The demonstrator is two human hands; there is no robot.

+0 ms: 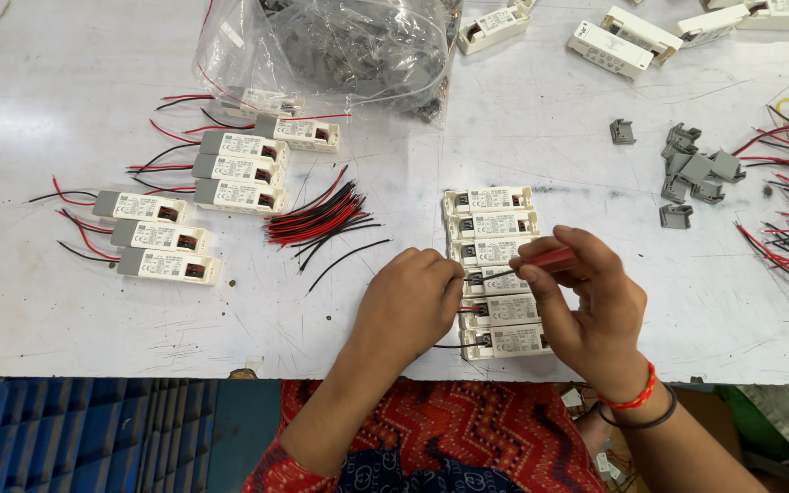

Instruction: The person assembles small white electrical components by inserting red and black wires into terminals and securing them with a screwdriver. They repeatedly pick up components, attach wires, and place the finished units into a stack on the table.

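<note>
Red-handled screwdriver (541, 262), tip pointing left, near-horizontal

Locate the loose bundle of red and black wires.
In the head view, the wire bundle lies on the white table, left of the left hand, between two groups of white modules.

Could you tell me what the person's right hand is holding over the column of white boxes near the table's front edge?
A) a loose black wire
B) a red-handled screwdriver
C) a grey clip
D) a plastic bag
B: the right hand grips a red-handled screwdriver, its tip pointing at a white box in the column.
</note>
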